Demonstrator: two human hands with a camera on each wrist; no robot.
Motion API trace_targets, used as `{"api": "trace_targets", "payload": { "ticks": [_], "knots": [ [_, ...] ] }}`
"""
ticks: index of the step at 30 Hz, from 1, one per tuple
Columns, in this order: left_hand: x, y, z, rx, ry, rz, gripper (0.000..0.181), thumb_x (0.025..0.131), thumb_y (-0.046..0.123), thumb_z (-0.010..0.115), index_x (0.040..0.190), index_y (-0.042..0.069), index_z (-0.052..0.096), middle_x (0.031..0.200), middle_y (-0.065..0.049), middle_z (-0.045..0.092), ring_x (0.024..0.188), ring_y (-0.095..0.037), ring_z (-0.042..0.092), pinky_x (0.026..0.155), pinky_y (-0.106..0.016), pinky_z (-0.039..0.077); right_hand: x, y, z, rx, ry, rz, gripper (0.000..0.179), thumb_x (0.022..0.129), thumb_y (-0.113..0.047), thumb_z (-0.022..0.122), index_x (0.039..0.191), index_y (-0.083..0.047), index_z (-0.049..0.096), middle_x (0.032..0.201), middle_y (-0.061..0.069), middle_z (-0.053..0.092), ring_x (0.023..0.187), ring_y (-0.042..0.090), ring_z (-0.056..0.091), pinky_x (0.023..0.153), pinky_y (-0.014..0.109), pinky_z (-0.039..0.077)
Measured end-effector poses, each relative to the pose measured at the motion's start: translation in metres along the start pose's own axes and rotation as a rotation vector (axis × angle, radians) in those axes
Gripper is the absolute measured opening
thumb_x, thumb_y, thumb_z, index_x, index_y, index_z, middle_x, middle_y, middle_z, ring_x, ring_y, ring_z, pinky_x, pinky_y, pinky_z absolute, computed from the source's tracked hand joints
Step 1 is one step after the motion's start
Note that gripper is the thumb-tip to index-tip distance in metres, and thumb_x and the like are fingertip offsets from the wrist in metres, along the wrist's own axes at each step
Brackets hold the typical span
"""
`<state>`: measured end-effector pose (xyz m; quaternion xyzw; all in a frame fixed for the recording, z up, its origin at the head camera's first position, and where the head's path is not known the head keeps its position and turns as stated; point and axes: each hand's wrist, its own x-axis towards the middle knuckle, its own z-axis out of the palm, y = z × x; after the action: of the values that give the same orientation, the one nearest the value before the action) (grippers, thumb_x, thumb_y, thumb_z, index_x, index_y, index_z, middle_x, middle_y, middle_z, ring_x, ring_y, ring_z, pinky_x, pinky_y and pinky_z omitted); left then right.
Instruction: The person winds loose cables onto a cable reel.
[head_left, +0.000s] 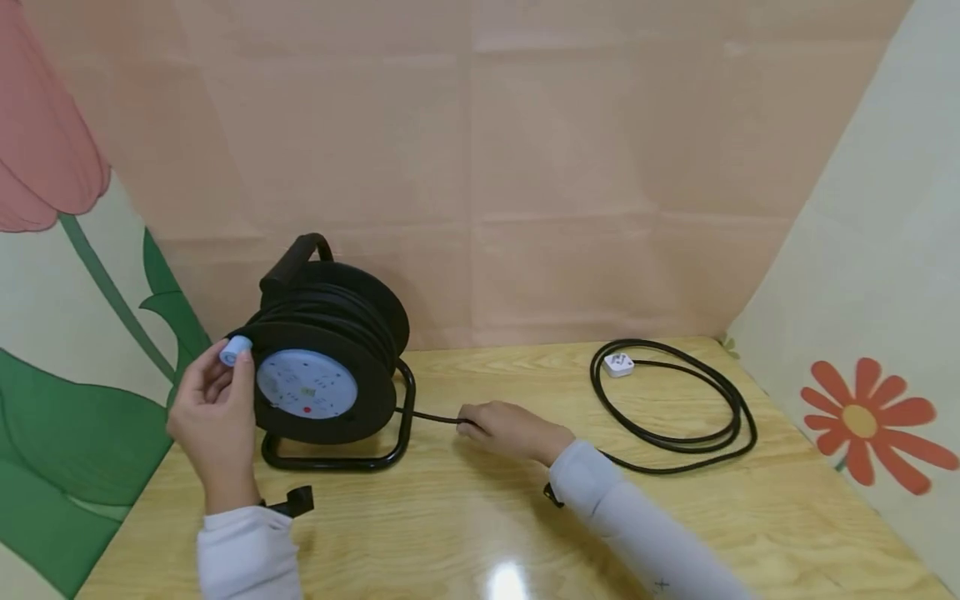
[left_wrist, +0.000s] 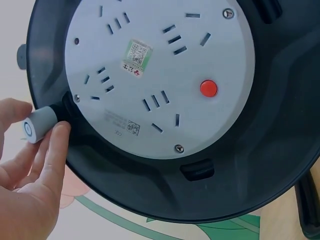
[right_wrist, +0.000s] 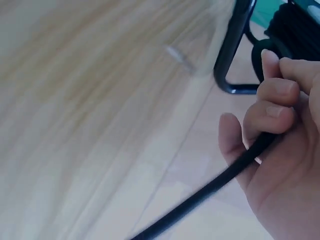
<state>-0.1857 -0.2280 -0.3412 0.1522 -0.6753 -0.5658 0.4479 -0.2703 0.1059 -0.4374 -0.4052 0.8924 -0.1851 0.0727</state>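
Observation:
A black cable reel [head_left: 330, 350] with a pale blue socket panel [left_wrist: 160, 75] stands at the left of the table on its tube frame [head_left: 408, 417]. My left hand [head_left: 217, 408] pinches the light blue winding knob [left_wrist: 42, 124] at the reel's rim between thumb and fingers. From the reel's lower right side a black cable [head_left: 431, 417] runs out to my right hand [head_left: 513, 429], whose fingers curl round it. In the right wrist view the cable crosses the palm and trails down to the left. Black cable is wound in several layers on the drum.
Loose loops of the cable [head_left: 675, 437] lie on the right of the wooden table [head_left: 450, 525], with a white plug [head_left: 618, 364] inside the coil. A pinkish sheet [head_left: 600, 167] hangs behind, and flower-painted walls [head_left: 862, 425] stand on both sides.

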Motion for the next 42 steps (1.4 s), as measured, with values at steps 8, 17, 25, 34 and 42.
{"api": "trace_targets", "payload": {
  "ticks": [8,17,25,34,42],
  "knots": [
    [0.001,-0.004,0.002,-0.022,0.034,0.018,0.032,0.081,0.029,0.072,0.110,0.016,0.069,0.094,0.000,0.066,0.083,-0.014,0.063,0.070,-0.008,0.049,-0.069,0.032,-0.008,0.099,0.020,0.122,0.035,0.100,-0.043,0.035,0.083,-0.016,0.049,0.062,-0.008,0.036,0.052,0.004,0.036,0.049,0.023,0.036],
    [0.002,-0.007,-0.001,-0.025,0.052,0.032,0.031,0.081,0.026,0.072,0.111,0.016,0.069,0.095,0.002,0.067,0.084,-0.014,0.062,0.071,-0.009,0.049,-0.135,0.055,-0.023,0.013,0.089,0.275,0.038,0.099,-0.048,0.034,0.078,-0.020,0.051,0.057,-0.011,0.036,0.049,0.003,0.036,0.047,0.024,0.037],
    [0.003,-0.007,-0.001,-0.064,0.056,0.019,0.031,0.080,0.025,0.073,0.109,0.015,0.070,0.094,0.001,0.069,0.084,-0.015,0.063,0.071,-0.009,0.050,-0.175,0.066,-0.036,-0.193,0.131,0.323,0.035,0.097,-0.050,0.040,0.070,-0.027,0.045,0.053,-0.013,0.034,0.047,0.002,0.034,0.046,0.025,0.033],
    [0.004,-0.007,-0.004,-0.060,0.056,0.031,0.032,0.078,0.024,0.075,0.108,0.014,0.070,0.092,0.003,0.069,0.082,-0.014,0.064,0.069,-0.008,0.050,-0.218,0.109,-0.056,-0.507,0.396,0.333,0.043,0.082,-0.055,0.062,0.055,-0.029,0.041,0.045,-0.012,0.032,0.041,0.006,0.028,0.040,0.026,0.024],
    [0.005,-0.006,-0.007,0.010,0.018,0.021,0.035,0.078,0.028,0.074,0.111,0.015,0.069,0.089,0.010,0.067,0.081,-0.009,0.063,0.069,-0.007,0.049,-0.235,0.131,-0.056,-0.455,0.481,0.309,0.044,0.081,-0.049,0.067,0.058,-0.026,0.037,0.053,-0.010,0.033,0.049,0.008,0.030,0.047,0.027,0.027]
  ]
}}
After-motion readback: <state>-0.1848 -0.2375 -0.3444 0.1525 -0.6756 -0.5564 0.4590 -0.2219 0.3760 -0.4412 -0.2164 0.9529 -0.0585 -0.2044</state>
